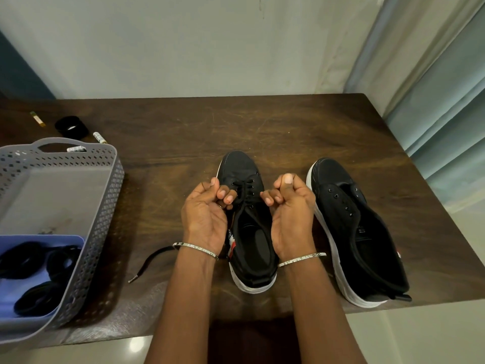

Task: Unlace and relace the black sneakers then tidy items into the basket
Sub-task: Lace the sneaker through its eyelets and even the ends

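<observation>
Two black sneakers with white soles stand on the wooden table [183,132], toes pointing away. The left sneaker [249,240] has a black lace [245,191] through its front eyelets. My left hand [207,211] and my right hand [291,208] are on either side of its tongue, fingers curled, each pinching a strand of that lace. One lace end [147,264] trails on the table left of my left wrist. The right sneaker [351,227] has bare eyelets and no lace.
A grey perforated basket [105,206] stands at the left edge with a blue tray [76,240] holding black coiled items inside. Behind it lie a black round container [71,126], a white tube [99,137] and a small yellow stick [37,119]. A curtain hangs at right.
</observation>
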### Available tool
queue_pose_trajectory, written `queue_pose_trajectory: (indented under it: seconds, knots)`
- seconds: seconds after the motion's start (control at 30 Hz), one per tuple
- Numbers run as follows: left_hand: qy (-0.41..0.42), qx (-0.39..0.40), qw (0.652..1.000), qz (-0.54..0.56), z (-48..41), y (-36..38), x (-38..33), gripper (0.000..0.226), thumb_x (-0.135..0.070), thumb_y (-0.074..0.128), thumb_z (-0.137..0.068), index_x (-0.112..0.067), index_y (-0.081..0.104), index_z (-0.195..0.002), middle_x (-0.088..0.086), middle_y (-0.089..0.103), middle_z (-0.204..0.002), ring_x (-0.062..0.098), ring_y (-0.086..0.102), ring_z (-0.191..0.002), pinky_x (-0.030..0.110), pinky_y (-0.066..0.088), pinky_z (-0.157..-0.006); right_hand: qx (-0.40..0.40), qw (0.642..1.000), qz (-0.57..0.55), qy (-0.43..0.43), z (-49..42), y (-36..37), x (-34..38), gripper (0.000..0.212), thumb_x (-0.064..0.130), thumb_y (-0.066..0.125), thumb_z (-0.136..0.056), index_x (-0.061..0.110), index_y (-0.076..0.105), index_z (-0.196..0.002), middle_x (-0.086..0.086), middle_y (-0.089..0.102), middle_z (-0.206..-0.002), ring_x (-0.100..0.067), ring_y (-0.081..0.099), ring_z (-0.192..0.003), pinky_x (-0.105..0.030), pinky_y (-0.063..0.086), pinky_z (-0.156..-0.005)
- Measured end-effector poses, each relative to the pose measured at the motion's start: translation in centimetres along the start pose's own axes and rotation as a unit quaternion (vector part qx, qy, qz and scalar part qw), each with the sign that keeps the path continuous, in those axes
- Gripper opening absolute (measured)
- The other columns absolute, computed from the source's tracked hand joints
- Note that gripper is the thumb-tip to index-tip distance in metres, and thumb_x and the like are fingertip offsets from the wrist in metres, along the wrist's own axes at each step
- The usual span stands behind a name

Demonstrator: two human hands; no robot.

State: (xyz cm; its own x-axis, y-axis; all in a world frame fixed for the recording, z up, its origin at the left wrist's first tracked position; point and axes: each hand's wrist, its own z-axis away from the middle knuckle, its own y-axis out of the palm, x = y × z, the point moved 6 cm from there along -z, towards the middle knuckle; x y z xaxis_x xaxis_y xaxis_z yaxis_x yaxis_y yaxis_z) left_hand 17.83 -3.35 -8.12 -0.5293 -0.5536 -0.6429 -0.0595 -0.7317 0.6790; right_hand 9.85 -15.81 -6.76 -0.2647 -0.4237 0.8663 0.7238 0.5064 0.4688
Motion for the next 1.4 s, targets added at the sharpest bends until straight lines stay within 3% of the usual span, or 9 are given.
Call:
queue_pose_trajectory:
  seconds: [0.13, 0.3, 0.63, 0.83, 0.97, 1.07, 1.17, 1.3, 1.4]
  knots:
    - [0.023, 0.003, 1.0, -0.016, 0.1, 0.2, -0.2, 0.033, -0.007, 0.049, -0.1, -0.017, 0.038, -0.07, -0.003, 0.041, -0.058, 0.012, 0.043, -0.052, 0.025, 0.032, -0.059, 0.071, 0.965, 0.198, -0.155, 0.1, 0.4, 1.3, 0.034, 0.021, 0.045, -0.104, 0.015, 0.053, -0.071, 0.005, 0.046, -0.061, -0.009, 0.039, -0.053, -0.034, 0.038, -0.054]
    - [0.069, -0.011, 0.997, -0.042, 0.3, 0.3, -0.9, 0.038, -0.003, 0.05, -0.098, -0.016, 0.035, -0.066, -0.003, 0.04, -0.055, 0.011, 0.042, -0.049, 0.023, 0.033, -0.055, 0.1, 0.915, 0.315, -0.234, 1.0, 0.8, 1.8, 0.035, 0.028, 0.045, -0.105, 0.012, 0.051, -0.075, 0.01, 0.047, -0.061, -0.008, 0.045, -0.055, -0.046, 0.046, -0.053]
    - [0.081, -0.033, 0.994, -0.059, 0.1, 0.0, -0.7, 0.039, -0.002, 0.051, -0.097, -0.016, 0.032, -0.065, -0.003, 0.039, -0.055, 0.012, 0.041, -0.049, 0.023, 0.031, -0.056, 0.085, 0.91, 0.327, -0.24, 0.8, 0.5, 1.7, 0.037, 0.034, 0.043, -0.104, 0.012, 0.052, -0.075, 0.013, 0.047, -0.059, -0.007, 0.046, -0.054, -0.047, 0.047, -0.052]
    - [0.1, 0.017, 0.984, -0.143, 0.1, 0.4, -2.3, 0.041, -0.002, 0.056, -0.094, -0.016, 0.04, -0.06, 0.002, 0.052, -0.054, 0.016, 0.052, -0.052, 0.023, 0.044, -0.057, 0.132, 0.948, 0.247, -0.151, 0.0, 0.3, 1.4, 0.034, 0.028, 0.046, -0.102, 0.01, 0.054, -0.075, 0.009, 0.047, -0.056, -0.011, 0.046, -0.055, -0.047, 0.044, -0.061]
    - [0.123, 0.011, 0.956, -0.267, 0.1, 0.2, -2.1, 0.032, -0.007, 0.062, -0.092, -0.016, 0.05, -0.064, 0.005, 0.065, -0.064, 0.017, 0.06, -0.063, 0.028, 0.045, -0.062, 0.174, 0.953, 0.238, -0.076, -0.4, -0.1, 1.3, 0.025, 0.028, 0.056, -0.097, 0.015, 0.061, -0.077, -0.001, 0.057, -0.06, -0.02, 0.06, -0.066, -0.042, 0.05, -0.073]
    - [0.158, 0.022, 0.919, -0.36, -0.1, 0.2, -2.0, 0.015, -0.02, 0.072, -0.076, -0.015, 0.058, -0.077, 0.005, 0.066, -0.079, 0.014, 0.059, -0.073, 0.032, 0.045, -0.072, 0.169, 0.942, 0.285, -0.06, -0.7, -0.8, 1.1, 0.006, 0.023, 0.07, -0.082, 0.028, 0.068, -0.079, 0.002, 0.068, -0.078, -0.016, 0.064, -0.08, -0.039, 0.052, -0.082]
    - [0.156, 0.119, 0.879, -0.435, 0.2, 0.6, -2.1, 0.038, -0.031, 0.07, -0.063, -0.013, 0.061, -0.095, 0.005, 0.064, -0.095, 0.018, 0.059, -0.091, 0.039, 0.045, -0.081, 0.201, 0.927, 0.316, -0.022, -0.6, -1.5, 0.9, 0.026, 0.019, 0.074, -0.07, 0.03, 0.07, -0.093, 0.005, 0.067, -0.097, -0.009, 0.062, -0.092, -0.038, 0.051, -0.091]
    - [0.202, 0.203, 0.72, -0.632, 1.1, 0.9, -1.5, 0.059, -0.041, 0.066, -0.058, -0.031, 0.056, -0.115, -0.011, 0.054, -0.117, 0.02, 0.054, -0.115, 0.056, 0.045, -0.096, 0.291, 0.875, 0.386, 0.011, 0.1, -1.7, 0.4, 0.062, 0.026, 0.083, -0.06, 0.035, 0.061, -0.117, 0.007, 0.053, -0.116, -0.004, 0.052, -0.112, -0.035, 0.046, -0.105]
    - [0.239, 0.183, 0.707, -0.64, 1.8, 1.3, -1.9, 0.071, -0.041, 0.066, -0.055, -0.025, 0.043, -0.12, -0.01, 0.044, -0.12, 0.013, 0.052, -0.112, 0.047, 0.051, -0.091, 0.307, 0.839, 0.448, 0.021, 0.0, -1.8, -0.3, 0.075, 0.029, 0.084, -0.055, 0.048, 0.052, -0.12, 0.011, 0.041, -0.123, -0.005, 0.045, -0.127, -0.038, 0.045, -0.11]
